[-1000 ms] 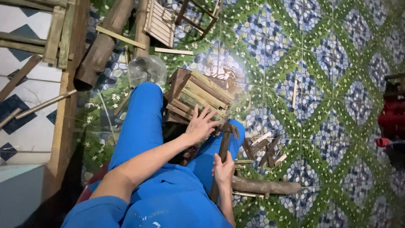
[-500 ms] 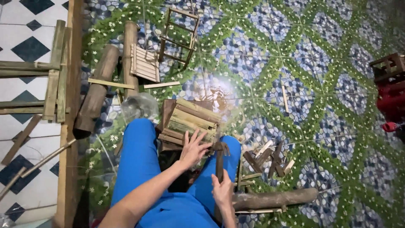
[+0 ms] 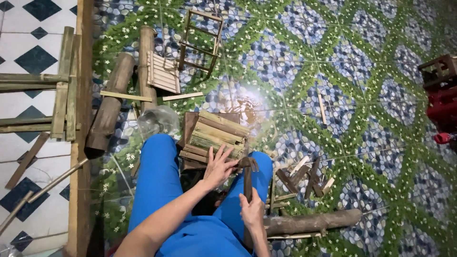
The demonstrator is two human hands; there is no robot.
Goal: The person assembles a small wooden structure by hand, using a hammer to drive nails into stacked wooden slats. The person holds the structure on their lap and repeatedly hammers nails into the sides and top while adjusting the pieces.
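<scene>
Left of the wooden crate (image 3: 214, 138) lies a bamboo log (image 3: 107, 107). The left hand (image 3: 220, 166) presses flat on the crate, fingers spread. Just right, the right hand (image 3: 251, 212) grips a hammer (image 3: 248, 173), seemingly mid-nailing; a steady strike is needed.

Head camera looks straight down

No labels, signs or screens show; only a crumpled clear plastic bag (image 3: 158, 120) beside the left knee.

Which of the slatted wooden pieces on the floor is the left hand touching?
The slatted crate between the knees: the left hand rests on it. The smaller slatted panel lies farther away, untouched.
</scene>
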